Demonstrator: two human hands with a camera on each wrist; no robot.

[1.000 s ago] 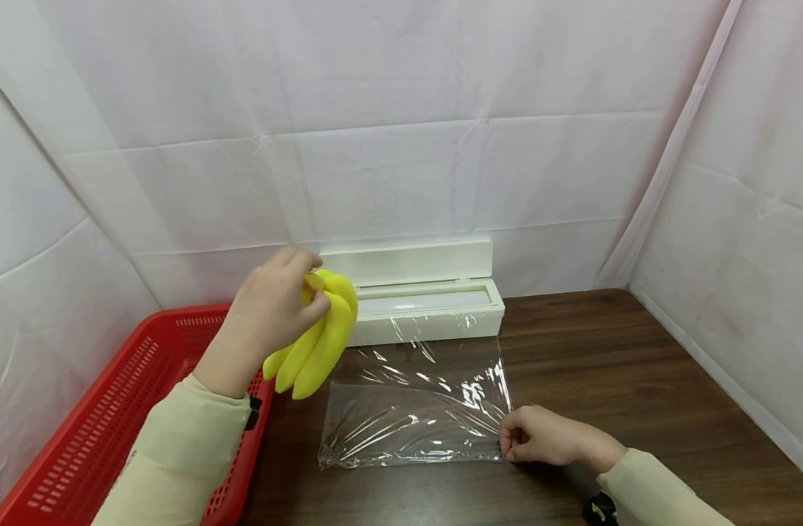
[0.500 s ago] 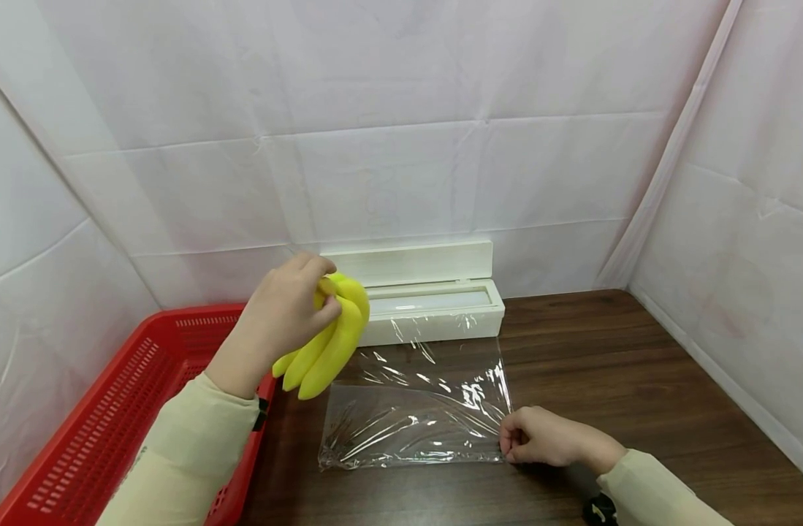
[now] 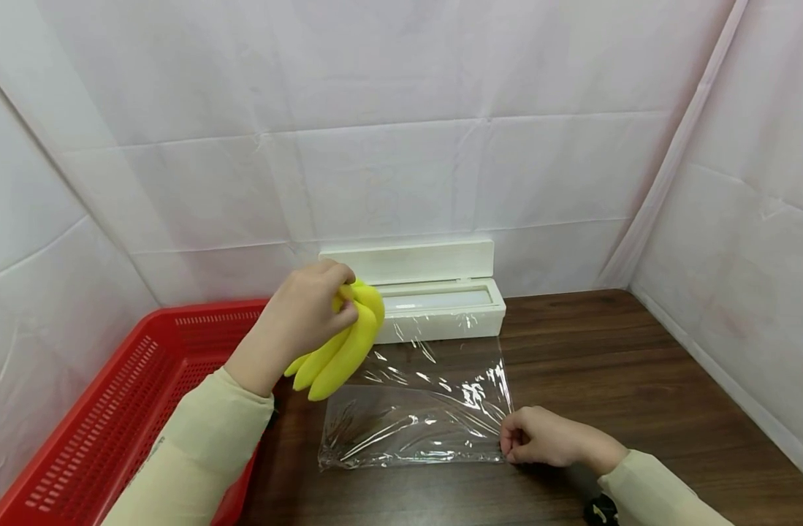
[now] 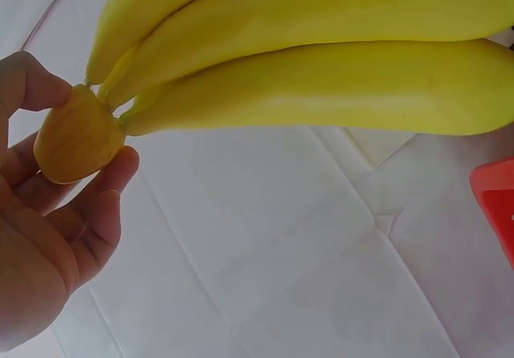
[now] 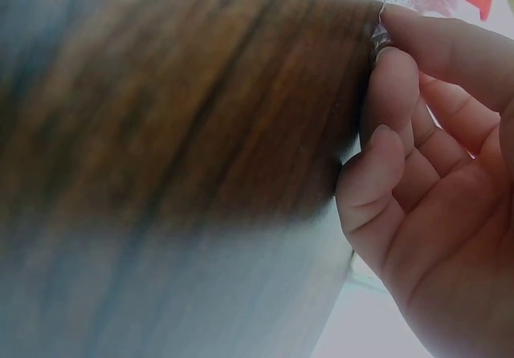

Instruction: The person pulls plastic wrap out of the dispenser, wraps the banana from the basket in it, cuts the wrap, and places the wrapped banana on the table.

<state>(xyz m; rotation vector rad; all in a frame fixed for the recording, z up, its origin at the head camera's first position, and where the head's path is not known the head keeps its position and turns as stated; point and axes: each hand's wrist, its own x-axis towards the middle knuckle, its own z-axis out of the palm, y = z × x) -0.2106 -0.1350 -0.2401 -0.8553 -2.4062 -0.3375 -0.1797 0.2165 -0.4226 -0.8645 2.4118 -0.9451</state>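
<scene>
My left hand (image 3: 312, 307) pinches the brown stem end (image 4: 79, 136) of a yellow bunch of bananas (image 3: 348, 347). In the head view the bunch hangs in the air over the left part of a clear sheet of plastic wrap (image 3: 417, 424). That wrap lies on the table, creased and shiny, and runs back to a white dispenser box (image 3: 440, 321) whose lid stands up. At the sheet's near right corner my right hand (image 3: 549, 436) pinches its edge; the right wrist view has a bit of crumpled wrap (image 5: 381, 33) between thumb and forefinger.
A red plastic basket (image 3: 88, 424) stands on the left, partly behind the left sleeve. The dark wooden table (image 3: 592, 351) reaches back to white cloth walls (image 3: 388, 146) at the back and sides. Inside the box shows a white roll (image 3: 437, 300).
The left hand has carried the bananas to the right and slightly down, away from the basket and further over the wrap. My right hand and the sheet have stayed put.
</scene>
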